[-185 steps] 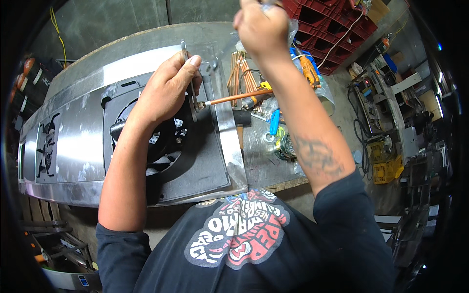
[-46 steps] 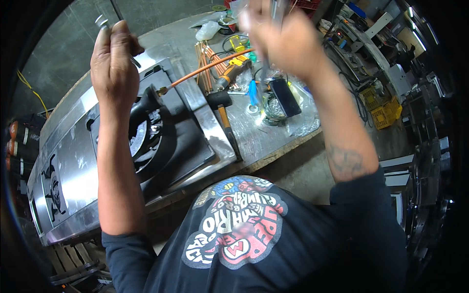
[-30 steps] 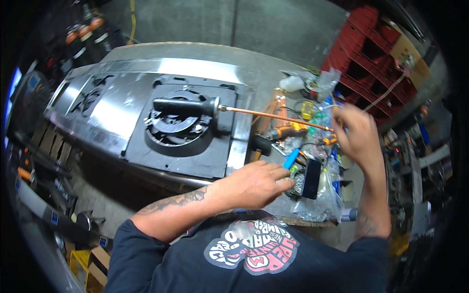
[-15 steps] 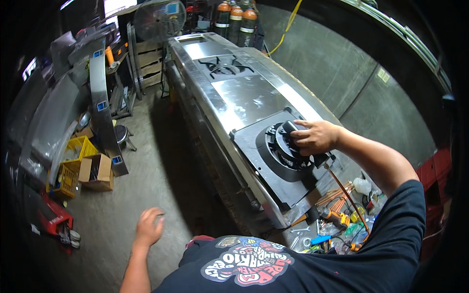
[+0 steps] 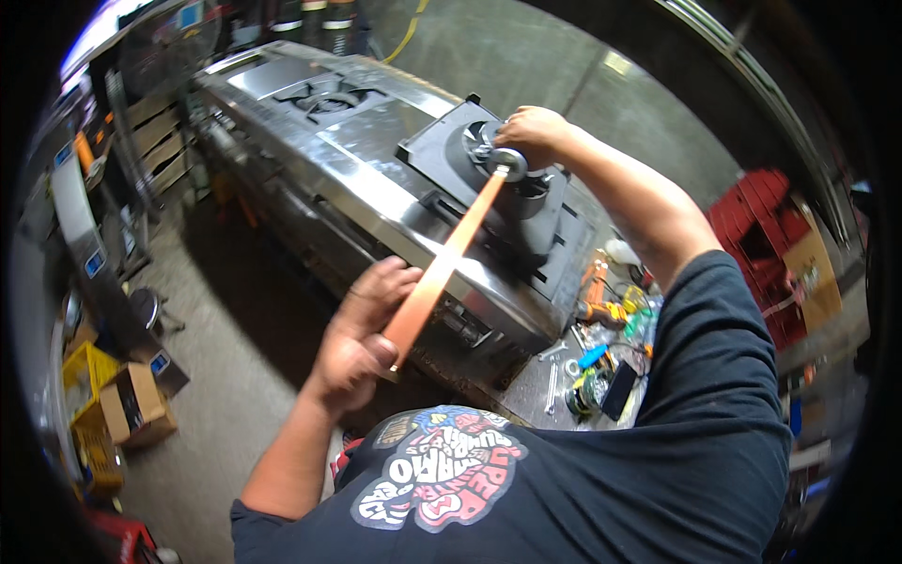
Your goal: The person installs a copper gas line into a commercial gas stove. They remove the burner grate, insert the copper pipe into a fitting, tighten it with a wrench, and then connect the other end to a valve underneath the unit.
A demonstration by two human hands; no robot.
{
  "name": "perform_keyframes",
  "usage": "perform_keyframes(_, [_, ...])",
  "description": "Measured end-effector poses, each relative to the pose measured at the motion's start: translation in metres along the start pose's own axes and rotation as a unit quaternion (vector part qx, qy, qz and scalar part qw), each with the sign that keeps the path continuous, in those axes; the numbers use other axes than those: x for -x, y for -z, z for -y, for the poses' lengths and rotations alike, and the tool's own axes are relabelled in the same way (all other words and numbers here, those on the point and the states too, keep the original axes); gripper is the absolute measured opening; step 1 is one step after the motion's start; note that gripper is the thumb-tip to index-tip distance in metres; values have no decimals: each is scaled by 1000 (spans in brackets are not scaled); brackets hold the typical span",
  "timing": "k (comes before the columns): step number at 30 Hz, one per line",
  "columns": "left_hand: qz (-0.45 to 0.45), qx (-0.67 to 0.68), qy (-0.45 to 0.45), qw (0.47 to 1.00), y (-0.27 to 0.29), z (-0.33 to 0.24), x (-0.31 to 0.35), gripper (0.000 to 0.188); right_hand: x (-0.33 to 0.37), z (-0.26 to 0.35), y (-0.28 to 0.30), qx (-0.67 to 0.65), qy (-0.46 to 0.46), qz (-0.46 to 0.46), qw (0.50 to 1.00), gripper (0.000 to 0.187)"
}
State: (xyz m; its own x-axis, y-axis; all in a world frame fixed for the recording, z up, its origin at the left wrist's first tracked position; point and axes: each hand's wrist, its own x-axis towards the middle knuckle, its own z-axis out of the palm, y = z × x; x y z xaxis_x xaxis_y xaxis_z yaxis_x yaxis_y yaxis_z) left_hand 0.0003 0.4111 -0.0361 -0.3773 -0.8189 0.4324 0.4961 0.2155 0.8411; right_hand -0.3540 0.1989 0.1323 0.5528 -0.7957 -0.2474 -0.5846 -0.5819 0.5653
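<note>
In the head view, the copper tube [image 5: 449,258] slants from a pale fitting at the round black flange [image 5: 513,162] down and to the left, across the front of the steel cooktop [image 5: 381,202]. Its free end lies beside the thumb of the left hand [image 5: 349,340], on the right of the palm. That hand's fingers are loosely curled, well away from the thumb, and the tube's long axis passes just by this gap; blur hides whether skin and metal touch. The left hand is nearer the free end, the right hand [image 5: 534,133] nearer the fitting. The right fingers seem closed round the black burner piece behind the flange, though their tips are hidden. The square black tray [image 5: 438,148] beneath sits tilted.

The tube looks straight, orange and motion-blurred, broader toward the person, with a pale glare partway along. To its right, the counter [image 5: 529,389] carries wrenches [image 5: 552,351], a dark phone [image 5: 619,390] and other clutter.
</note>
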Motion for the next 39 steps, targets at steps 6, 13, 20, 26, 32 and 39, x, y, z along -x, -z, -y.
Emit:
perform_keyframes(6, [-121,-153,-19,981,133,-64,-37,23,20,71,29,-29,-98,128,987,30])
perform_keyframes(13, [-53,-193,71,977,208,-64,-75,21,42,110,17,-144,-141,138,970,36])
perform_keyframes(20, [-80,-591,131,792,189,-87,-85,26,46,150,-5,-416,-134,-225,871,61])
perform_keyframes(26, [32,-722,-120,681,38,-29,-127,34,28,176,-16,-397,-231,-327,826,37])
perform_keyframes(32, [64,-731,-115,670,-4,-4,-128,22,25,182,-23,-352,-258,-369,821,39])
perform_keyframes(39, [103,-819,60,562,-57,-24,-111,32,22,183,-28,-370,-261,-352,819,38])
